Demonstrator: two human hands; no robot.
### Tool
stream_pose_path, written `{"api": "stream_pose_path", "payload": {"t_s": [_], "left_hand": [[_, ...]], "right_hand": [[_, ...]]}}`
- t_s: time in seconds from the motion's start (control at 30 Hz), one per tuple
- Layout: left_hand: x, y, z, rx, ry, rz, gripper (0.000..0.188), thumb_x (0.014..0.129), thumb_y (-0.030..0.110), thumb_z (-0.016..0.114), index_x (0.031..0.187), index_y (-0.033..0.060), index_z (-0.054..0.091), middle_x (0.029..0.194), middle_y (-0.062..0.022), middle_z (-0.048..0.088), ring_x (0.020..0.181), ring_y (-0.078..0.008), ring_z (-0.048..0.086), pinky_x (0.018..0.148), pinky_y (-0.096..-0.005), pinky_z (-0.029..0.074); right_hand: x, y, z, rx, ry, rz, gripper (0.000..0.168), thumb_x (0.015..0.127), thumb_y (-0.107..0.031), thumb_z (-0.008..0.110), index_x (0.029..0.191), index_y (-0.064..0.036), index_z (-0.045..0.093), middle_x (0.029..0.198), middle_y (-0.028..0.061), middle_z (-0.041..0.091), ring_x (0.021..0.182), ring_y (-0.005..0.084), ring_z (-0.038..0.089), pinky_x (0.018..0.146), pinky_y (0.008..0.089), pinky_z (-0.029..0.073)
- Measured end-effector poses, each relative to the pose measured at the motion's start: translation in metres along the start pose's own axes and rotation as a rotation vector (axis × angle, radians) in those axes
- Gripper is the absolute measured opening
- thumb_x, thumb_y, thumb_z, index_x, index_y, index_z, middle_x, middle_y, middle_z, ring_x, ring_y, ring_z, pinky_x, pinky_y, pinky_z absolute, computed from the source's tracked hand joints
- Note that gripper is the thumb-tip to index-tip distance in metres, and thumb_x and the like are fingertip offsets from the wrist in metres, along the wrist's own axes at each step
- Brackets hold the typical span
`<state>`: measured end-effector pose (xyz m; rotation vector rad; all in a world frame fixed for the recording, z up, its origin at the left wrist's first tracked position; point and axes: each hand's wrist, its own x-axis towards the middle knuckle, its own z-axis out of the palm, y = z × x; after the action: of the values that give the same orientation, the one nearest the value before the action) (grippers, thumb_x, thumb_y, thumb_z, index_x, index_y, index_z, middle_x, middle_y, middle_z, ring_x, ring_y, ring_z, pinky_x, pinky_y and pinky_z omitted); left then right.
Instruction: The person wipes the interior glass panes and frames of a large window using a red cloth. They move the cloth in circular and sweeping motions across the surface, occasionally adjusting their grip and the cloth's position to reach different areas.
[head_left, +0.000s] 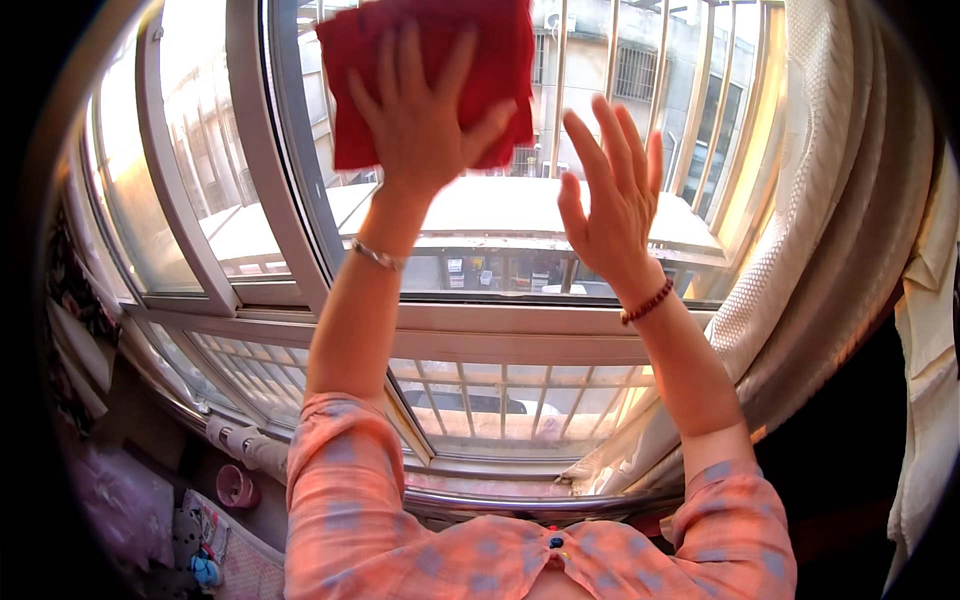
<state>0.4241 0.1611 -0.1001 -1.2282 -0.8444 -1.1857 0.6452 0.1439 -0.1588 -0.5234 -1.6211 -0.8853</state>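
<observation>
A red cloth (495, 67) lies spread against the upper part of a window pane (517, 202). Over it my left hand (424, 120) is laid flat with fingers spread, pressing the cloth to the glass; a metal bracelet (377, 256) is on that wrist. To the right of the cloth, my right hand (619, 195) is raised before the pane, fingers apart and holding nothing. Whether it touches the glass I cannot tell. A dark red bead bracelet (646, 301) circles the right wrist.
Grey window frames (244, 150) stand at the left, and a light curtain (795, 195) hangs at the right. A metal rail (540, 504) runs below the window. Low at the left are a pink bin (237, 486) and a patterned mat (251, 566). Metal bars (611, 45) stand outside the glass.
</observation>
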Motion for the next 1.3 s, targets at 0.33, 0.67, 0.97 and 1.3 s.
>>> {"api": "stream_pose_path", "payload": {"t_s": [0.33,0.67,0.97,1.3], "left_hand": [[0.062,-0.034,-0.004,0.06,-0.026,-0.088,0.069,0.085,0.051,0.062,0.144,0.0167,0.05,0.153,-0.0216,0.037,0.139,-0.0416,0.033,0.112,-0.0644,0.018],[-0.101,-0.018,-0.046,-0.005,-0.197,-0.04,0.075,0.083,0.07,0.057,0.145,0.0277,0.05,0.154,-0.0194,0.034,0.139,-0.0391,0.03,0.111,-0.0594,0.019],[-0.085,-0.057,-0.041,-0.007,0.02,-0.148,0.06,0.077,0.042,0.071,0.133,0.0222,0.062,0.148,-0.0123,0.047,0.133,-0.0357,0.041,0.108,-0.0531,0.028],[-0.142,0.023,-0.065,-0.322,-0.157,-0.023,0.039,0.073,0.031,0.068,0.111,0.0194,0.069,0.143,-0.0083,0.053,0.132,-0.0368,0.044,0.113,-0.0665,0.021]], "right_hand": [[0.043,-0.001,0.043,-0.15,-0.041,-0.027,0.065,0.092,-0.032,0.06,0.151,-0.019,0.036,0.158,0.0099,0.03,0.147,0.0297,0.024,0.12,0.0578,0.008],[0.046,-0.005,0.047,-0.129,-0.021,0.005,0.062,0.09,-0.032,0.063,0.147,-0.02,0.042,0.155,0.008,0.034,0.146,0.0273,0.027,0.12,0.0573,0.009],[0.042,0.002,0.049,-0.235,-0.027,-0.013,0.055,0.099,-0.043,0.048,0.151,-0.025,0.039,0.159,0.0033,0.033,0.148,0.0217,0.026,0.122,0.0507,0.006],[0.043,0.004,0.048,-0.21,0.064,-0.066,0.052,0.1,-0.044,0.046,0.15,-0.026,0.043,0.157,0.0037,0.037,0.148,0.0224,0.028,0.121,0.0537,0.012]]}}
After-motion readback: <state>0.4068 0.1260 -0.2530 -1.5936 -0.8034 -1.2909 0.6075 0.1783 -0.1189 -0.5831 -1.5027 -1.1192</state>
